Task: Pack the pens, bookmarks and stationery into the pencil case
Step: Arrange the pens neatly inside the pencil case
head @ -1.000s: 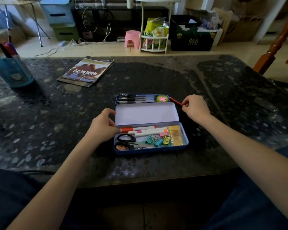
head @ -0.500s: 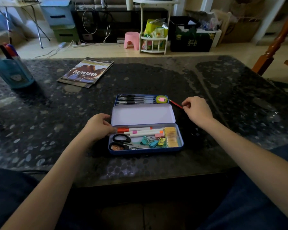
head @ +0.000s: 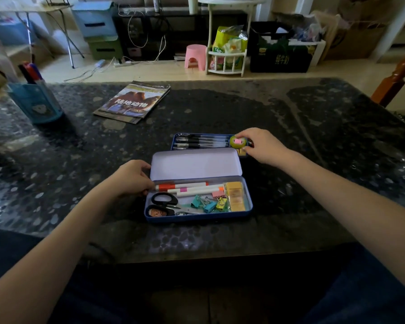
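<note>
Just right of the left hand [head: 132,177] sits the open case [head: 198,215], lower compartment toward the person, lid [head: 194,163] raised behind it. Left hand fingers curled on the case's left edge, thumb near the orange-capped marker [head: 181,186]; looks like a steadying grip. Lower compartment holds markers, scissors [head: 164,200], binder clips [head: 208,204] and yellow notes [head: 236,197]. Beyond the lid lies a separate tray [head: 177,136] with black pens [head: 201,141], long axis running left-right, parallel to the case. Right hand [head: 263,146] is at that tray's right end, fingers curled around a small round green item [head: 237,141], possibly tape or an eraser; a yellow piece [head: 241,152] sits just under the thumb. Whether the green item is lifted or still resting, cannot tell. Judgement: the right hand is the nearer one to the tray; the pens extend leftward from it, so any pickup comes from their right ends. Worktop [head: 313,160] dark, speckled.
</note>
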Demonstrator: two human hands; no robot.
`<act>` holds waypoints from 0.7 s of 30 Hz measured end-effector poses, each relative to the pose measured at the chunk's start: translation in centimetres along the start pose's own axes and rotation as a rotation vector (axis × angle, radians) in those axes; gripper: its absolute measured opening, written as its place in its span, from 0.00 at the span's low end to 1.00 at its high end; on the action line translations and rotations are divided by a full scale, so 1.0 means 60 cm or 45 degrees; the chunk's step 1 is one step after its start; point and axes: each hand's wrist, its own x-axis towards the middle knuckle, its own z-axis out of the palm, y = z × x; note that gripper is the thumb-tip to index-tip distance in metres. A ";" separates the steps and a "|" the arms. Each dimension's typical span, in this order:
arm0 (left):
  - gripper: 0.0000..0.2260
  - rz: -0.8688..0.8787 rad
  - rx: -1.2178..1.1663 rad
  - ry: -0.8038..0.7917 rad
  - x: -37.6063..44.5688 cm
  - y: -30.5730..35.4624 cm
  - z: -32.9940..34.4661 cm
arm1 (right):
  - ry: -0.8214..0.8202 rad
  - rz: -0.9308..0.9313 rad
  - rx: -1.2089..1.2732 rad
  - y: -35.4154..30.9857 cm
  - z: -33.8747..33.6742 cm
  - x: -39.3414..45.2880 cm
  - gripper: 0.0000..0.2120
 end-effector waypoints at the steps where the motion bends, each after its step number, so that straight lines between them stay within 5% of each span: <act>1: 0.22 -0.010 0.013 -0.004 0.001 -0.005 -0.006 | -0.058 -0.029 -0.016 -0.005 0.001 0.013 0.23; 7: 0.22 -0.021 0.028 -0.036 0.008 -0.022 -0.025 | -0.400 -0.080 0.020 -0.016 0.009 0.079 0.34; 13: 0.08 -0.031 0.293 -0.076 0.008 -0.020 -0.028 | -0.527 0.043 0.142 0.002 0.021 0.108 0.40; 16: 0.15 -0.088 0.474 -0.110 0.008 -0.019 -0.026 | -0.597 0.060 0.120 0.007 0.023 0.111 0.46; 21: 0.15 -0.157 0.545 -0.210 -0.001 -0.008 -0.022 | -0.601 -0.036 0.086 0.015 0.025 0.110 0.44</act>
